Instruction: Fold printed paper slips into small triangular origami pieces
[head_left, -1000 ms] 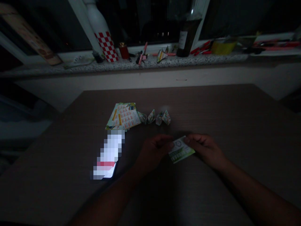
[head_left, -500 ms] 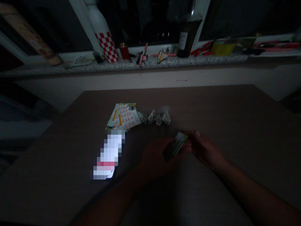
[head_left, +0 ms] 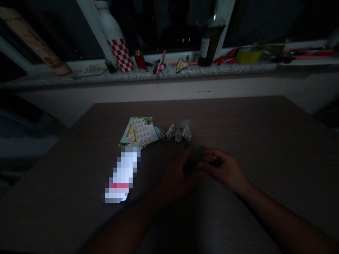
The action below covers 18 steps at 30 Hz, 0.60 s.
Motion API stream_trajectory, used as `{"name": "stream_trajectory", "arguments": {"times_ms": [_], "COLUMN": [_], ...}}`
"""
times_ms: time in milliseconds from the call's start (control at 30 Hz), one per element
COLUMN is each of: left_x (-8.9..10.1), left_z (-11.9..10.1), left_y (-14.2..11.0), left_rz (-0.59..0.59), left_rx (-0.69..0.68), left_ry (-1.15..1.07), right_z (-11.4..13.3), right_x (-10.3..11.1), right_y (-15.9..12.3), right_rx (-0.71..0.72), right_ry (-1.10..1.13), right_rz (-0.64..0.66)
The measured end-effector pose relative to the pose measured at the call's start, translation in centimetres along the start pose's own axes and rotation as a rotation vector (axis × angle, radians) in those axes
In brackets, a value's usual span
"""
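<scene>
My left hand (head_left: 176,174) and my right hand (head_left: 226,168) meet over the middle of the table. Between them is a small folded piece of printed paper (head_left: 198,155), turned nearly edge-on and mostly hidden in shadow. My left fingers curl round its left side. The right thumb and fingers pinch it from the right. Just beyond my hands stands a row of several folded paper shapes (head_left: 186,133) with printed patterns. At the row's left end lies a fanned stack of flat printed sheets (head_left: 144,132) in green, white and yellow.
A phone (head_left: 123,173) with a lit, blurred screen lies left of my left arm. Behind the wooden table (head_left: 238,116), a granite windowsill (head_left: 148,74) holds a red-checked white bottle (head_left: 120,53), a dark bottle (head_left: 208,47), a small red jar (head_left: 139,60) and a yellow item (head_left: 249,55).
My right hand has shifted left and closed thumb and fingers on the paper. The paper has turned from showing its printed green face to nearly edge-on. The phone and sheets stay put.
</scene>
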State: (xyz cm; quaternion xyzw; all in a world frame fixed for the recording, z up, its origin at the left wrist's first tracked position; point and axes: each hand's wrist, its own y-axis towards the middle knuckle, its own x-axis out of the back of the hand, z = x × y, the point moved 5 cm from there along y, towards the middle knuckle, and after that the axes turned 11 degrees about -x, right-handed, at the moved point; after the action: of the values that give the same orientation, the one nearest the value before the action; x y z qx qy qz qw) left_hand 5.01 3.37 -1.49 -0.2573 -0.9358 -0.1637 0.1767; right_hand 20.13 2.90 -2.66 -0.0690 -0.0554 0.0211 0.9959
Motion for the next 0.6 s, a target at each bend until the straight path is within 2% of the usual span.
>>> {"name": "stream_trajectory", "arguments": {"times_ms": [100,233,467,600], "left_x": [-0.1,-0.2,-0.9,-0.9], "left_z": [0.0,0.0,-0.2,-0.5], "left_y": [0.0,0.0,-0.4,-0.1], "left_rz": [0.006,0.013,0.050,0.065], "left_rx": [-0.006,-0.082,-0.221,-0.215], "left_ry": [0.057,0.157,0.337,0.357], "right_z": [0.0,-0.3,0.3,0.9], "right_x": [0.2,0.3,0.3,0.2], "right_y": [0.1,0.3,0.1,0.0], "right_rx": [0.014,0.010,0.127,0.145], "right_ry": [-0.051,-0.116,-0.315,-0.398], "right_rz": [-0.019,-0.054,-0.138,-0.143]}}
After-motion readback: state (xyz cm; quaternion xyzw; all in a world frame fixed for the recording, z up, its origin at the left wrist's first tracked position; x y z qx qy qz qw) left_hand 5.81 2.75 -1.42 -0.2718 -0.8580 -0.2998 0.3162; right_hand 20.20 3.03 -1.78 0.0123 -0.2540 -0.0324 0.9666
